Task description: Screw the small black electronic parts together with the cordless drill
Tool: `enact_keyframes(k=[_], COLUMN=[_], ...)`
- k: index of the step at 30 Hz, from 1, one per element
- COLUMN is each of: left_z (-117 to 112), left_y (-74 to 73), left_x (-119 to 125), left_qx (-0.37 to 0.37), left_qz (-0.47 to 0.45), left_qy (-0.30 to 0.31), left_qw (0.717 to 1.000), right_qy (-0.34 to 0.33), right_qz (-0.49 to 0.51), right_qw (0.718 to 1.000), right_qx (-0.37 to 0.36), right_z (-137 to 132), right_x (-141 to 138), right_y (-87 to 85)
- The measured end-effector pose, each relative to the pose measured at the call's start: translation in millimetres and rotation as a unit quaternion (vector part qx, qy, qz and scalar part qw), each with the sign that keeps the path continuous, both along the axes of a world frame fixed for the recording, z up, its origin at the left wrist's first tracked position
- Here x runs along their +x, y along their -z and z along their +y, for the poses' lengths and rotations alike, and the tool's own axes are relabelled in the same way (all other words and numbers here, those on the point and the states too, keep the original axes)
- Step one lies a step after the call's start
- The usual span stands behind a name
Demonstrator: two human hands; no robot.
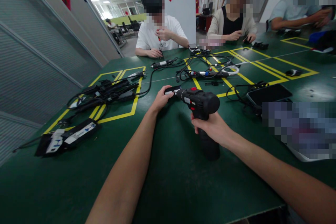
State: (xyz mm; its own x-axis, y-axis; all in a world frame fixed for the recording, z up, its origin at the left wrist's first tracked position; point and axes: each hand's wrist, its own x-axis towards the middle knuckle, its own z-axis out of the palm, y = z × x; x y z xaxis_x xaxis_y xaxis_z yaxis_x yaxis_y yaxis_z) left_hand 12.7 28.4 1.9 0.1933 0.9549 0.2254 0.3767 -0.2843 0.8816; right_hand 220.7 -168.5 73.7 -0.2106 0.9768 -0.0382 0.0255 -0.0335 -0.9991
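My right hand (210, 127) is wrapped round the grip of a black cordless drill (201, 102) with red buttons. The drill lies level, its chuck pointing left and away from me. At the chuck's tip is a small dark part with a pale face (172, 90), and my left hand (162, 97) is closed on its left end. Whether the bit touches this part I cannot tell. Under both hands is the green table (173, 168).
Black cables and tools (110, 91) lie inside yellow tape at left, near dark pieces with white labels (81, 131). A pen-shaped electric screwdriver (210, 74) and cables lie beyond the drill. A phone (269, 94) rests at right. Several people sit opposite.
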Motion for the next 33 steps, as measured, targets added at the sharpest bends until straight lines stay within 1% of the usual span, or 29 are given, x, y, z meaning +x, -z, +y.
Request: enact_keyframes(k=[8,16,23,33], left_z=[1.6,-2.3,0.1,-1.3], left_y=[-3.7,-6.3,-3.2,-4.8], left_x=[-6.2,-4.1,-5.5,-4.7], left_qx=[-0.025,-0.015,0.001,-0.001], left_qz=[0.001,0.015,0.022,0.021], left_qy=[0.023,0.019,0.027,0.022], left_qw=[0.999,1.0,0.999,1.0], right_qy=[-0.007,-0.006,-0.006,-0.004], right_qz=[-0.004,-0.014,-0.013,-0.022], right_qw=[1.0,1.0,1.0,1.0], right_qx=[0.007,0.007,0.004,0.007], right_z=[-0.8,-0.2,-1.4,-2.0], right_x=[0.3,-0.3,-0.7,-1.1], right_y=[1.9,1.7,0.4,0.6])
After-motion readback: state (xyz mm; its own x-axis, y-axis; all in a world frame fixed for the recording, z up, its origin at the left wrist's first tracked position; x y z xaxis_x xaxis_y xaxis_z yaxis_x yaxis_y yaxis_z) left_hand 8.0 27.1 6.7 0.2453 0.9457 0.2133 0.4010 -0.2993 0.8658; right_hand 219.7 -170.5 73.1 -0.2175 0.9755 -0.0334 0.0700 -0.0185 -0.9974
